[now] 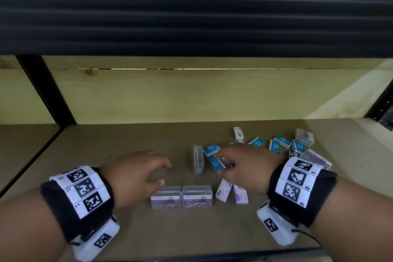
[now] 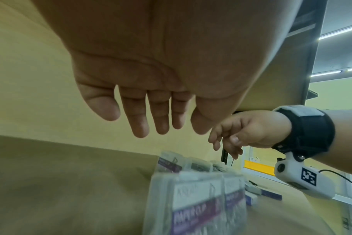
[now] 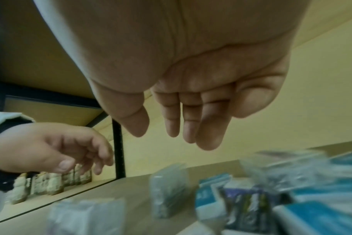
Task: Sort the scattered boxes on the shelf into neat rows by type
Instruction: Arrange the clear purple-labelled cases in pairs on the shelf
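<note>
Two clear paper-clip boxes point(image 1: 165, 197) point(image 1: 196, 195) stand side by side near the shelf's front. My left hand point(image 1: 164, 173) hovers just behind the left one, fingers relaxed and empty; the left wrist view shows the hand point(image 2: 151, 125) with bare straight fingers above the clear boxes point(image 2: 195, 198). My right hand point(image 1: 225, 164) reaches over a blue staples box point(image 1: 215, 165), holding nothing; its fingers point(image 3: 173, 132) hang straight in the right wrist view. Two white-and-purple boxes point(image 1: 223, 190) point(image 1: 241, 194) lie under the right palm. A clear box point(image 1: 198, 159) stands on edge between the hands.
More blue boxes point(image 1: 281, 141), clear boxes point(image 1: 304, 137) and a white box point(image 1: 238, 133) lie scattered at the back right. A black upright post point(image 1: 46, 89) bounds the shelf point(image 1: 106, 144) on the left. Small bottles point(image 3: 50, 182) stand in the neighbouring bay.
</note>
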